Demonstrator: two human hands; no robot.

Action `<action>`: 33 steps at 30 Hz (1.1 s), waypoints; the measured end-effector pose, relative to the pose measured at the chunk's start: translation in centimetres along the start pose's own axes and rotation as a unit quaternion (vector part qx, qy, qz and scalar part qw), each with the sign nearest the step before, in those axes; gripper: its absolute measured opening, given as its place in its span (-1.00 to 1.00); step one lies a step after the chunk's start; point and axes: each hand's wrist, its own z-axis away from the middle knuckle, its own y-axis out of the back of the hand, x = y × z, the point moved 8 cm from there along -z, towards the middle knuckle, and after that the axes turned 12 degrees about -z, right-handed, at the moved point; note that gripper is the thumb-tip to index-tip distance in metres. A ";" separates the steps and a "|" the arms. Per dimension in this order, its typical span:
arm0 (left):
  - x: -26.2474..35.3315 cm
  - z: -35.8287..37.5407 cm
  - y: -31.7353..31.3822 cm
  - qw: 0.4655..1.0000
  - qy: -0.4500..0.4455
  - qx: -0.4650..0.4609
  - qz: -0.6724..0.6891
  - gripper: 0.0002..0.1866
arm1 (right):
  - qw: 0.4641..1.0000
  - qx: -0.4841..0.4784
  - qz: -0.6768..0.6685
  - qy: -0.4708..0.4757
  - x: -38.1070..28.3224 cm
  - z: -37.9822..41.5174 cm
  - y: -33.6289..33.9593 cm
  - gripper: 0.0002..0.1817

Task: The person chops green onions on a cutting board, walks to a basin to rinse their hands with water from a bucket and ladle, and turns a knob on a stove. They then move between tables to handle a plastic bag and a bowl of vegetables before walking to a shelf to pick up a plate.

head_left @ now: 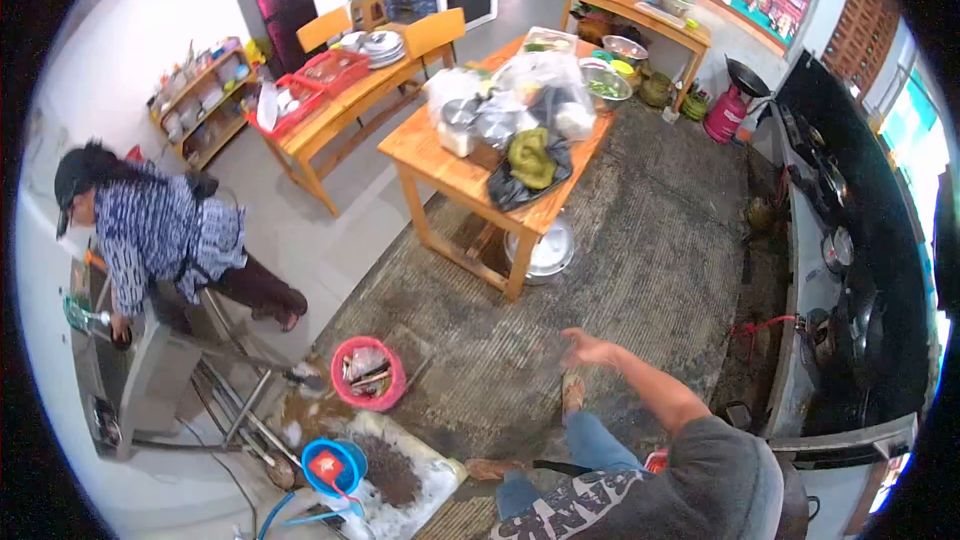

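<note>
My right hand [589, 349] reaches out low over the ribbed concrete floor, its fingers apart and nothing seen in them. Below it are my own jeans [600, 442] and feet. My left hand does not appear in this view. Nearest to the right hand stands the wooden table [415, 157], some way beyond it. On that table lie a green cloth [533, 159] on a black plastic bag [507, 192], metal pots and clear plastic bags. Under its near corner rests a silver lid or basin [550, 250].
A co-worker [165, 220] bends at the metal sink [165, 380]. A pink bin [368, 373] and a blue bucket [350, 455] stand on the floor, beside soapy wet ground. Along the right runs a stove counter [800, 340]; a pink gas cylinder [727, 115] stands behind.
</note>
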 end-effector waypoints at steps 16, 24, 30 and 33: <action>42.1 14.1 -23.8 0.812 -0.376 -0.205 -0.397 -0.69 | 0.786 0.295 -0.468 0.274 1.7 26.3 47.9 -0.80; 69.4 21.4 -36.1 0.728 -0.409 -0.383 -0.395 -0.60 | 0.837 0.377 -0.375 0.132 9.9 15.4 57.4 -0.78; 93.7 30.6 -34.5 0.660 -0.596 -0.377 -0.260 -0.57 | 0.801 0.491 -0.340 -0.049 18.1 15.0 63.2 -0.76; 108.3 38.4 -34.9 0.509 -0.766 -0.217 -0.325 -0.54 | 0.735 0.555 -0.356 -0.157 27.2 14.8 59.8 -0.71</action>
